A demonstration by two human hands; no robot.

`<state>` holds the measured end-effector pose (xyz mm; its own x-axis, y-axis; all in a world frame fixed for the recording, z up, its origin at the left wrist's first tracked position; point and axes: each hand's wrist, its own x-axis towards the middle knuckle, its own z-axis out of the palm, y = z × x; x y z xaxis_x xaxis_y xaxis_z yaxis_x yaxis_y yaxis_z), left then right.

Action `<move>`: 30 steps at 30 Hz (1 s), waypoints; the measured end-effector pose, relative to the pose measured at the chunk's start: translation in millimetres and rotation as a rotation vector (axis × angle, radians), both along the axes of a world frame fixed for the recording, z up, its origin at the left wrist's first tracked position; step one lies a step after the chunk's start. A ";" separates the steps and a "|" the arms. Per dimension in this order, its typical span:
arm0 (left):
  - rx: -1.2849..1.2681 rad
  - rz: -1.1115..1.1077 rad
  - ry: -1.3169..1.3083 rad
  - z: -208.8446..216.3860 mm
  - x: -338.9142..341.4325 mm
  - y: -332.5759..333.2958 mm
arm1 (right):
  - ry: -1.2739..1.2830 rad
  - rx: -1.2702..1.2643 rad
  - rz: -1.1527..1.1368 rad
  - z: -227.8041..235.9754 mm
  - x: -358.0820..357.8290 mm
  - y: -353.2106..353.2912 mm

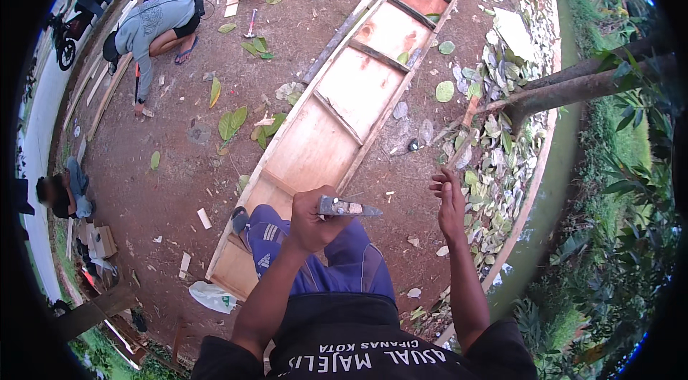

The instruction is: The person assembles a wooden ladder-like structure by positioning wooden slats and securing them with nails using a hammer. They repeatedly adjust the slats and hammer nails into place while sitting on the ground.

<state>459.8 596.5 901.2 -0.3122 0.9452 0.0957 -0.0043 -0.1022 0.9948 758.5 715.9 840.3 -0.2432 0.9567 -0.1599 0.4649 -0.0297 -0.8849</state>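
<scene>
Dirt yd, leaf-strewn | L hand gripping hammer, gray metal head, brownish patch, tapered tip pointing rt | R hand empty, fingers loosely open

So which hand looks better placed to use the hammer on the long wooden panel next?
Probably the person's left hand: it grips the hammer and appears nearer the wooden panel. The right hand is raised out to the side, holding nothing I can make out.
</scene>
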 end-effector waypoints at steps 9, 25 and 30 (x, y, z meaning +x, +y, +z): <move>-0.628 0.071 0.199 -4.2 56.3 -183.6 | 0.246 -0.268 0.692 20.1 -71.9 -146.6; -0.821 1.319 -0.148 18.4 293.0 -424.3 | 0.055 -0.200 2.028 79.1 -77.4 -378.1; -0.873 1.339 -0.179 18.9 299.3 -467.4 | 0.011 0.078 2.154 80.8 -70.9 -411.2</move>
<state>759.1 129.2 920.1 -0.8664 -0.2596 -0.4266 -0.4993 0.4429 0.7446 687.5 304.6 921.1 -0.6728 -0.7273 -0.1356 -0.2847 0.4237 -0.8599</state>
